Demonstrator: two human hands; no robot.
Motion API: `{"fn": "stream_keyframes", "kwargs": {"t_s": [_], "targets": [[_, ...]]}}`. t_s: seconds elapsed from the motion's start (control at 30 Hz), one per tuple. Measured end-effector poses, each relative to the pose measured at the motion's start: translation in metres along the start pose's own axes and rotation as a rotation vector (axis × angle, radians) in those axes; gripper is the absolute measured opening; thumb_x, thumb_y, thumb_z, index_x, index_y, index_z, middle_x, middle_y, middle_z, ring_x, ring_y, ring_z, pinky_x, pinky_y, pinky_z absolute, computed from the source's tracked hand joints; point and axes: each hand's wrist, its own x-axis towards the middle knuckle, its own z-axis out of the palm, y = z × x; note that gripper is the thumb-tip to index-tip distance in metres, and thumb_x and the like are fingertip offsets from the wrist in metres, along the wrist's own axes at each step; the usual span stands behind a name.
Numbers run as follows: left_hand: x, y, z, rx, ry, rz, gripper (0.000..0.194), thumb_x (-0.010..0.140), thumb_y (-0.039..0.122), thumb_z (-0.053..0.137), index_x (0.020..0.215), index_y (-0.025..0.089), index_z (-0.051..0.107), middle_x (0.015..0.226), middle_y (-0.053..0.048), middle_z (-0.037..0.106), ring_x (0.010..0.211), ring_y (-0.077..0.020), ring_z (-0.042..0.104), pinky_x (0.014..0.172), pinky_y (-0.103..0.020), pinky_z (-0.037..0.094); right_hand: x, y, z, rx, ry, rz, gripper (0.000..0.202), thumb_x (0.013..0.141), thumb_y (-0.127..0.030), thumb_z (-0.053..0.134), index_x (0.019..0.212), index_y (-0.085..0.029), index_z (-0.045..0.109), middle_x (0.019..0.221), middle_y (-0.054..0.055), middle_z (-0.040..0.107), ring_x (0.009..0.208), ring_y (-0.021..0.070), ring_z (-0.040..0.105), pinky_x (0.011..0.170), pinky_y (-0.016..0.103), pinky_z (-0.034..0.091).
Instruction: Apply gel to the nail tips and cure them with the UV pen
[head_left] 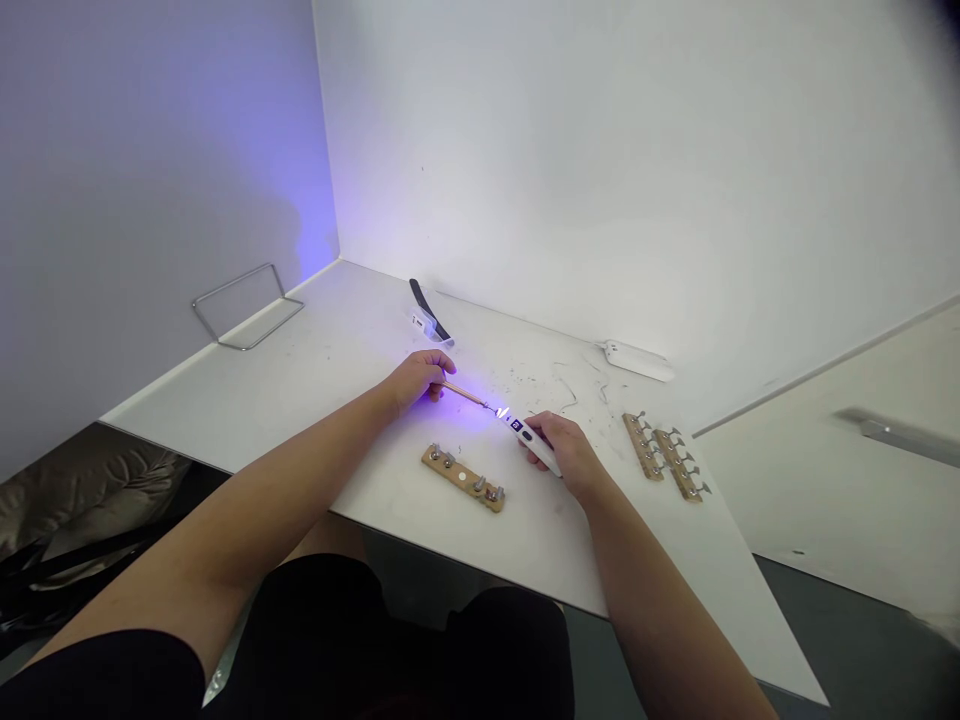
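Note:
My left hand (421, 378) pinches a thin wooden stick (463, 394) that points right and bears a small metal-looking tip. My right hand (568, 452) is closed around a slim white UV lamp (528, 437) with a small lit display and a dark button. Its glowing end meets or nearly meets the stick's tip; glare hides whether they touch. Violet light falls on the white table around it. Nearer to me, between the hands, lies a wooden strip (450, 473) bearing several small metal pieces.
Two similar wooden strips, this one (642, 448) and its neighbour (679, 467), lie at the right with metal pieces upright. A white power strip (637, 361) sits by the back wall. A black curved object (426, 302) with clear plastic and a metal wire frame (247, 345) are further left.

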Motion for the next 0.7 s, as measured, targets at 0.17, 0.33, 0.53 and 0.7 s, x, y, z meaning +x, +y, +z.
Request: {"fn": "stream_keyframes", "kwargs": {"t_s": [0.17,0.33,0.53,0.7], "targets": [[-0.0006,-0.0007,-0.0003,-0.006,0.003,-0.006,0.02,0.059,0.007,0.046,0.076,0.015,0.053,0.04,0.005,0.045,0.038,-0.0098,0.047,0.045,-0.021,0.038,0.0007,0.0033,0.0007,0.004,0.0,-0.015,0.043,0.082,-0.053,0.038,0.081,-0.016,0.061,0.056,0.001,0.057,0.048,0.0114,0.046,0.051,0.025,0.038],[-0.0007,-0.0003,-0.0007,0.001,0.0,-0.014,0.018,0.06,0.007,0.047,0.076,0.015,0.053,0.039,0.005,0.045,0.04,-0.0102,0.049,0.048,-0.022,0.041,-0.0007,-0.0001,0.0001,-0.015,0.003,-0.005,0.044,0.083,-0.053,0.037,0.081,-0.016,0.061,0.055,0.001,0.056,0.049,0.012,0.046,0.052,0.026,0.038],[0.0021,-0.0033,-0.0023,0.001,0.004,0.012,0.019,0.062,0.008,0.048,0.078,0.014,0.054,0.043,0.005,0.045,0.039,-0.0091,0.047,0.047,-0.023,0.041,-0.0027,-0.0035,0.0,-0.032,0.001,-0.009,0.046,0.082,-0.055,0.037,0.082,-0.015,0.061,0.056,0.002,0.056,0.05,0.0127,0.048,0.053,0.026,0.04],[0.0022,-0.0035,-0.002,0.003,0.012,0.007,0.018,0.063,0.007,0.047,0.077,0.014,0.053,0.043,0.005,0.043,0.037,-0.0073,0.044,0.046,-0.023,0.04,-0.0028,-0.0036,-0.0002,-0.038,-0.002,0.01,0.046,0.083,-0.054,0.037,0.082,-0.015,0.061,0.056,0.002,0.057,0.051,0.012,0.048,0.054,0.026,0.04]]}}
